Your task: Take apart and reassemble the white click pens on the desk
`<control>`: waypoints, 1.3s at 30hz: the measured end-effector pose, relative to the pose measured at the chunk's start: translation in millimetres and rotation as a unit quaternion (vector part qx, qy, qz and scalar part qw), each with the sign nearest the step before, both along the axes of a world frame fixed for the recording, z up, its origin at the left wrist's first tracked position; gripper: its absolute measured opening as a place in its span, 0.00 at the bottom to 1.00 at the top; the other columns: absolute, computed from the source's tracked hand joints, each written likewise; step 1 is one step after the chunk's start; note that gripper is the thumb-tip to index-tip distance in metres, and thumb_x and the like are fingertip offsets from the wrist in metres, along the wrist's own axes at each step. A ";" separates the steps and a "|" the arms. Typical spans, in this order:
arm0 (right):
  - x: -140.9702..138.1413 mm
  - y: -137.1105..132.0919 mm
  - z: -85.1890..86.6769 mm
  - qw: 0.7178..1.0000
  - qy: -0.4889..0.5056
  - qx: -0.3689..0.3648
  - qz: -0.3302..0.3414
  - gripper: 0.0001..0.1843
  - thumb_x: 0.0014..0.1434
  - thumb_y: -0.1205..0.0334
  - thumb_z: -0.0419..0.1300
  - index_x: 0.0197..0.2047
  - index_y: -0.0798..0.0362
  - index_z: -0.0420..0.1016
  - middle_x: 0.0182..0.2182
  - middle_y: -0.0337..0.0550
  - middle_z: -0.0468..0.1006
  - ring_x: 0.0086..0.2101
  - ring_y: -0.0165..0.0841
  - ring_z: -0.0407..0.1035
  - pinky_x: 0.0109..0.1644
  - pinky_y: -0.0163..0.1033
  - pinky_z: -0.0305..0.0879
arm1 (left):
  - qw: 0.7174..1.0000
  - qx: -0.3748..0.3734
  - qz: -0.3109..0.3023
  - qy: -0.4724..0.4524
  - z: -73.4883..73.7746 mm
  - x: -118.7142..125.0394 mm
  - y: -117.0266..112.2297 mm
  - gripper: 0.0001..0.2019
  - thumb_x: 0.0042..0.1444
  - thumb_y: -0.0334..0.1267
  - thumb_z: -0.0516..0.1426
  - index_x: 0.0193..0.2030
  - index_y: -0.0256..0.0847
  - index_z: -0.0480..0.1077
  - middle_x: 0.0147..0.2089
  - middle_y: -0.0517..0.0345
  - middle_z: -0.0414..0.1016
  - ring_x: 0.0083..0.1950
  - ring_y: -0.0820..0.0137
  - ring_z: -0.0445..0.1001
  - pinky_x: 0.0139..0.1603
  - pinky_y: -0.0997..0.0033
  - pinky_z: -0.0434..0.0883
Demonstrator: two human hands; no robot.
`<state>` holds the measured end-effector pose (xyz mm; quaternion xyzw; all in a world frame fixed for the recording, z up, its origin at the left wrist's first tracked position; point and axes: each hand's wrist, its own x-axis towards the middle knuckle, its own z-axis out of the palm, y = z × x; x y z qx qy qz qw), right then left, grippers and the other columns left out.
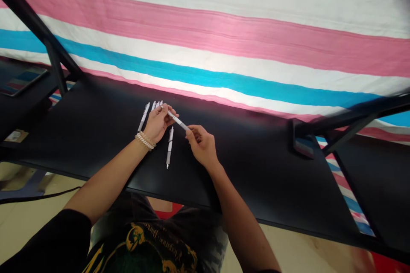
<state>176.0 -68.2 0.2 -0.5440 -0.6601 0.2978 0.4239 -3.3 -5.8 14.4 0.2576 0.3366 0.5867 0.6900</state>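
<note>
Between my two hands, a white and grey pen (180, 123) is held above the black table. My left hand (159, 122), with a pale beaded bracelet (145, 141) at its wrist, pinches the pen's upper left end. The fingers of my right hand (201, 143) close on its lower right end. Below the held pen, a second white pen (169, 148) lies alone on the tabletop, tip toward me. Left of my left hand lies another pen (144, 117). Several more pens (157, 104) sit just beyond that hand, partly hidden by it.
The black table (256, 166) runs across the view. Striped pink, white and blue cloth (224, 38) hangs behind it. Black slanted frame bars (56, 62) stand at the left, with another bar (346, 115) at the right. A phone-like dark slab (27, 80) lies far left.
</note>
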 end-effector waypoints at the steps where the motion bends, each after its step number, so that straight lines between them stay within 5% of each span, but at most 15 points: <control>1: -0.9 -0.2 0.5 1.000 0.013 0.000 0.006 0.18 0.66 0.48 0.58 0.49 0.52 0.75 0.31 0.42 0.81 0.29 0.32 0.75 0.29 0.34 0.67 | 0.999 -0.009 -0.005 -0.032 3.4 -3.1 0.4 0.12 0.62 0.46 0.61 0.35 0.39 0.68 0.27 0.63 0.71 0.28 0.76 0.75 0.35 0.74 0.76; 4: -2.1 -0.3 2.0 0.999 0.037 -0.002 0.017 0.19 0.67 0.48 0.58 0.52 0.52 0.72 0.32 0.42 0.81 0.30 0.31 0.75 0.31 0.34 0.67 | 0.991 -0.060 -0.045 -0.115 15.1 -17.0 1.8 0.16 0.65 0.49 0.54 0.31 0.41 0.64 0.18 0.70 0.54 0.15 0.80 0.56 0.17 0.80 0.60; 8: -0.7 0.2 1.5 0.999 0.026 -0.004 0.027 0.15 0.68 0.50 0.56 0.48 0.51 0.73 0.30 0.40 0.80 0.29 0.31 0.74 0.33 0.35 0.67 | 0.986 -0.089 -0.028 -0.142 28.8 -37.4 4.1 0.15 0.65 0.45 0.48 0.29 0.41 0.64 0.15 0.71 0.45 0.12 0.79 0.45 0.12 0.79 0.45; 19: -0.4 0.6 -2.9 0.997 -0.041 -0.012 0.061 0.13 0.68 0.51 0.56 0.48 0.50 0.73 0.31 0.40 0.80 0.29 0.31 0.73 0.34 0.35 0.67 | 0.977 -0.013 0.138 -0.165 41.5 -112.2 14.9 0.16 0.69 0.43 0.43 0.31 0.43 0.63 0.15 0.68 0.49 0.15 0.79 0.43 0.13 0.77 0.46; 23: 0.4 -0.4 0.4 0.995 -0.052 -0.013 0.088 0.14 0.68 0.52 0.56 0.52 0.50 0.72 0.29 0.38 0.79 0.26 0.29 0.70 0.32 0.34 0.64 | 0.979 -0.032 0.146 -0.140 49.3 -134.3 14.1 0.17 0.70 0.44 0.40 0.32 0.44 0.61 0.14 0.67 0.50 0.16 0.77 0.41 0.14 0.77 0.44; 26: -1.0 -4.7 5.2 0.982 -0.079 -0.009 0.172 0.19 0.67 0.53 0.58 0.59 0.47 0.70 0.29 0.34 0.78 0.23 0.26 0.67 0.31 0.32 0.61 | 0.987 -0.049 0.123 -0.095 56.6 -136.7 12.6 0.18 0.69 0.46 0.39 0.31 0.43 0.58 0.14 0.67 0.49 0.16 0.78 0.40 0.14 0.77 0.42; 31: -14.8 -14.8 8.2 0.946 -0.198 0.039 0.255 0.13 0.64 0.49 0.62 0.47 0.45 0.79 0.29 0.36 0.78 0.27 0.28 0.69 0.30 0.33 0.53 | 0.974 -0.081 0.188 0.094 52.0 -120.6 17.1 0.28 0.63 0.67 0.35 0.33 0.45 0.57 0.20 0.62 0.61 0.18 0.75 0.56 0.18 0.75 0.51; 34: -22.0 -16.1 3.6 0.935 -0.255 0.050 0.239 0.08 0.61 0.54 0.63 0.38 0.49 0.76 0.31 0.38 0.78 0.27 0.29 0.69 0.29 0.35 0.49 | 0.945 -0.098 0.235 0.204 37.8 -108.4 23.3 0.26 0.62 0.68 0.42 0.42 0.46 0.61 0.27 0.59 0.71 0.25 0.71 0.69 0.25 0.74 0.62; 39: -19.4 -8.8 -6.8 0.964 -0.214 0.037 0.156 0.05 0.57 0.68 0.59 0.39 0.50 0.73 0.30 0.38 0.76 0.26 0.30 0.67 0.32 0.36 0.57 | 0.943 -0.090 0.183 0.263 19.0 -97.0 27.5 0.32 0.58 0.70 0.50 0.54 0.46 0.66 0.44 0.47 0.77 0.46 0.61 0.78 0.46 0.63 0.71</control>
